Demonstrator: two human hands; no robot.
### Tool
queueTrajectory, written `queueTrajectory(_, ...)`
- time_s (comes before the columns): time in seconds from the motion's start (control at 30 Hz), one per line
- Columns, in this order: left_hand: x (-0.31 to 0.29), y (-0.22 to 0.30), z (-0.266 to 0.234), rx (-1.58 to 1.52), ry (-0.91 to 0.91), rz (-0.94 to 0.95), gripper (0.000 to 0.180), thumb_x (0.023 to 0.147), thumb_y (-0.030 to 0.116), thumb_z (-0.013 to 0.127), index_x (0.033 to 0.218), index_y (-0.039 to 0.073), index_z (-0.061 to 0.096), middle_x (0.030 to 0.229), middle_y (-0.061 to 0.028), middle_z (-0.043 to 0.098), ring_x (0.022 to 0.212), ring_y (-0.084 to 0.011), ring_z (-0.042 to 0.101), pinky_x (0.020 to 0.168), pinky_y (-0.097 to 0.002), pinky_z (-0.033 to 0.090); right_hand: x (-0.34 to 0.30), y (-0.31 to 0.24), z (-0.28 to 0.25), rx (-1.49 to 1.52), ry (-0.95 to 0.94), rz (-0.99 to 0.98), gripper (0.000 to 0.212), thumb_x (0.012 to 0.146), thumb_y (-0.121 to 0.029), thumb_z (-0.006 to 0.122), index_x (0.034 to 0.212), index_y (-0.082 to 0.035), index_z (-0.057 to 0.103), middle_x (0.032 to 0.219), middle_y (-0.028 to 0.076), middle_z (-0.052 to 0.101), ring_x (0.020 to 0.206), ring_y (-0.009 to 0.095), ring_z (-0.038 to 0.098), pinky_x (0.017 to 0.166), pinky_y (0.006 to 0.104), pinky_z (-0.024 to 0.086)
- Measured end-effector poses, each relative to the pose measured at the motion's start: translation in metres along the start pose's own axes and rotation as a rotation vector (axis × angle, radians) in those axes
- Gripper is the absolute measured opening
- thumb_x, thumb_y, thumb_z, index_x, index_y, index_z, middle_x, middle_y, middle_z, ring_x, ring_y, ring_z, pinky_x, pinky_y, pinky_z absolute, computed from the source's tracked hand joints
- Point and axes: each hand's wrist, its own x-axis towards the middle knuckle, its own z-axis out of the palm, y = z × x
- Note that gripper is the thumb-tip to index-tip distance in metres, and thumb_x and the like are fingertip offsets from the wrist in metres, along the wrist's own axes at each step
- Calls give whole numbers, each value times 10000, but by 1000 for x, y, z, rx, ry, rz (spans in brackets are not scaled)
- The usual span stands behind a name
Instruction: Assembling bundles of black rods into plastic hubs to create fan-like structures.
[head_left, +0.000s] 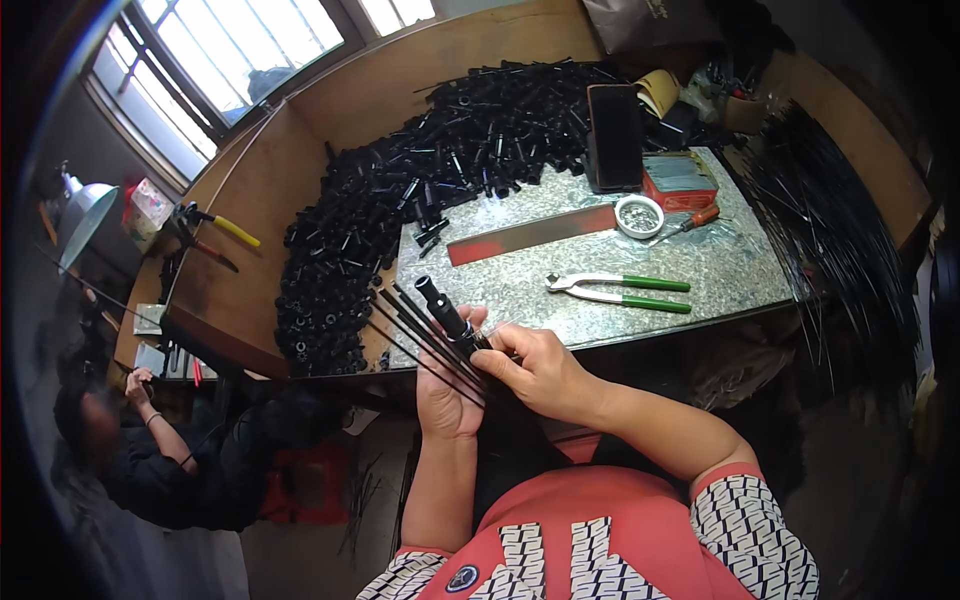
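Note:
In front of my body, near the table edge, both hands are together around a black tubular piece (441, 305) with a stepped, hollow upper end tilted up to the left. My right hand (540, 372) wraps its lower part, thumb pressed on top. My left hand (448, 385) is palm up, its fingers curled behind the tube. Several thin black rods (412, 338) lie across the left palm and point up to the left. Where the rods and the tube end inside the hands is hidden.
Behind the hands is a speckled tabletop (480, 300) with green-handled pincers (620, 290), a red-and-grey metal bar (530, 235), a white bowl (639, 216), a screwdriver (690, 222) and a phone (614, 135). Black parts (450, 150) heap behind; long rods (840, 220) hang right. A person (170, 440) sits left.

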Motion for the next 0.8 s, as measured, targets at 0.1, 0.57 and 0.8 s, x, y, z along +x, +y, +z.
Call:
queueTrajectory(0.1, -10, 4, 10, 347, 295, 268, 451, 972, 364, 477, 1224, -10, 507, 1123, -123, 601, 1057, -236, 570, 982, -370, 416, 7, 0, 15, -84, 55, -76, 294, 898, -176, 612, 698, 3, 493, 601, 92, 444, 529, 165, 413, 519, 325, 364)
queueTrajectory(0.57, -47, 65, 7, 714, 422, 423, 186, 783, -35, 722, 944, 1, 635, 838, -7, 639, 732, -79, 585, 682, -204, 477, 17, 0, 60, -183, -168, -212, 289, 841, -166, 667, 724, 25, 484, 667, 157, 504, 577, 304, 509, 541, 376, 410)
queueTrajectory(0.8, -52, 67, -10, 638, 317, 421, 212, 783, 7, 738, 962, -4, 626, 878, -23, 639, 779, -99, 594, 720, -233, 485, 21, -4, 55, -76, -273, 44, 273, 839, -191, 700, 736, -20, 513, 636, 48, 528, 529, 111, 548, 482, 266, 426)
